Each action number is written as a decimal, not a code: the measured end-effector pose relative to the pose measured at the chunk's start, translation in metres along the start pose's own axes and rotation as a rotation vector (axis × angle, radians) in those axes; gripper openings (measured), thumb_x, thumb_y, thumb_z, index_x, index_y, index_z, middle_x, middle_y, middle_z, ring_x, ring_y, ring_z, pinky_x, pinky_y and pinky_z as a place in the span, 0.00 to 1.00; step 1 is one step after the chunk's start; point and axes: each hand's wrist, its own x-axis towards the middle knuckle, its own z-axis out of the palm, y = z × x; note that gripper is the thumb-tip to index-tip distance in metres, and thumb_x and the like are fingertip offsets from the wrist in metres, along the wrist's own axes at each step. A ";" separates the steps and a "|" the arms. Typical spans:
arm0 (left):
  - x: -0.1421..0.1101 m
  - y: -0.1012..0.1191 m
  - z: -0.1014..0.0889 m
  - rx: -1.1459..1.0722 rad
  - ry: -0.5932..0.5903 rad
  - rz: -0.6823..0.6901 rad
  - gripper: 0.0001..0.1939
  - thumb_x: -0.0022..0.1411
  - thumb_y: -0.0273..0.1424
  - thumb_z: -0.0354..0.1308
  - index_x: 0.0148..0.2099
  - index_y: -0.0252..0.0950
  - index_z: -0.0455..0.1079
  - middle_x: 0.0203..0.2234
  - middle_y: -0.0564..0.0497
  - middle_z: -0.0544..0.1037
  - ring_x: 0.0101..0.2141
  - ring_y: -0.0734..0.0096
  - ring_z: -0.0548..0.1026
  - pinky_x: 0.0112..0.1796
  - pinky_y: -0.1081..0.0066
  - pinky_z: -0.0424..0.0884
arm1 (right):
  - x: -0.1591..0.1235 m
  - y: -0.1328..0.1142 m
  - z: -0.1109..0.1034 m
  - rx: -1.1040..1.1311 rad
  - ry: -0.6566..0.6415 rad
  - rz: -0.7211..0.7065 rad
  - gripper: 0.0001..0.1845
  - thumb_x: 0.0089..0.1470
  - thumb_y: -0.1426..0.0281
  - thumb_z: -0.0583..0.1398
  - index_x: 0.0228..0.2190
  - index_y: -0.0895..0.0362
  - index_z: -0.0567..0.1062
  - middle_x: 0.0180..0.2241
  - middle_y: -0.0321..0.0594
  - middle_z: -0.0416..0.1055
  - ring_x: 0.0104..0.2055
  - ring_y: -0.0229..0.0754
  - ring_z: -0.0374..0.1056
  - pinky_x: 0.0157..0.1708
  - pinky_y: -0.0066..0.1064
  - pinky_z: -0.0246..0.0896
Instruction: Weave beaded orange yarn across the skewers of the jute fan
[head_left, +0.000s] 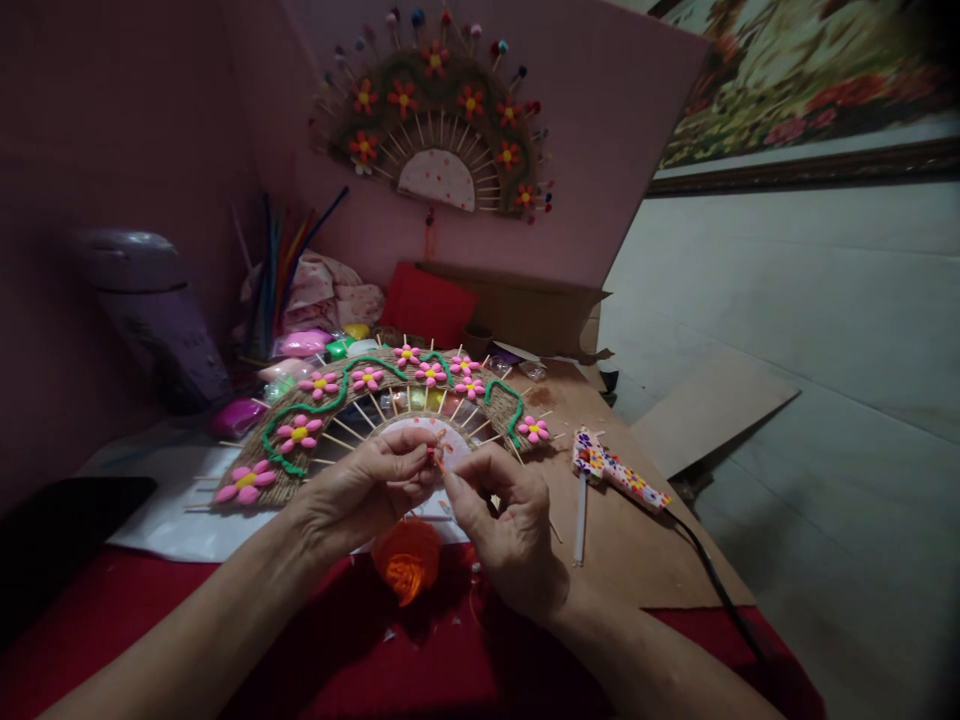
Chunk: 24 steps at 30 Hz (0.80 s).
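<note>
With the forearms extended from the near side, a short orange strand [439,460] is held in front of the pink-flowered fan [281,415], which serves as the reference for all positions. The left hand [371,482] is nearly closed, and the strand is pinched between thumb and index fingertip. By the right hand [510,520] the strand is likewise gripped between thumb and index finger, the other fingers being curled. The fingertips are placed close together, before the fan's spotted half-disc [405,432]. Below them, on the near side of the fan, an orange yarn ball [406,560] is located above the red cloth [345,650] by which the bench is covered.

The fan is laid partly over a white sheet [172,535]. Its twine-covered band is fitted with pink, yellow-centred flowers and a wavy green cord [330,405]; light sticks are spread from the half-disc. To the right of the fan, a floral-patterned glue gun [619,477] is set on a brown board [637,560], with a translucent stick [580,520] beside it.

Behind the fan, coloured packets [302,344], a red card [426,303] and cardboard [532,312] are placed. To its rear left, a purple bottle [161,320] is stood. Above and behind it, an orange-flowered fan [436,180] is mounted on a pink surface [585,130].
</note>
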 end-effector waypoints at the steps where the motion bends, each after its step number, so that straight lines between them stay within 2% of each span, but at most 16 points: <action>1: 0.000 0.000 0.000 -0.004 0.001 0.003 0.11 0.41 0.13 0.67 0.31 0.27 0.75 0.23 0.50 0.77 0.23 0.79 0.73 0.28 0.81 0.70 | 0.000 0.000 0.000 0.001 0.001 0.003 0.08 0.52 0.72 0.56 0.22 0.56 0.67 0.17 0.30 0.59 0.18 0.31 0.54 0.17 0.24 0.51; 12: 0.002 0.000 -0.003 -0.003 0.027 0.023 0.16 0.39 0.12 0.66 0.34 0.27 0.74 0.24 0.50 0.78 0.26 0.76 0.75 0.32 0.78 0.72 | 0.001 0.001 0.001 -0.002 -0.003 0.009 0.08 0.52 0.73 0.56 0.22 0.57 0.66 0.17 0.29 0.57 0.18 0.31 0.52 0.18 0.25 0.49; 24: -0.001 -0.001 -0.001 0.051 0.063 0.028 0.21 0.30 0.17 0.73 0.32 0.29 0.75 0.25 0.51 0.78 0.28 0.75 0.75 0.33 0.77 0.73 | 0.000 0.001 0.002 0.003 0.006 -0.010 0.08 0.51 0.73 0.56 0.21 0.57 0.66 0.16 0.28 0.56 0.18 0.31 0.51 0.17 0.24 0.48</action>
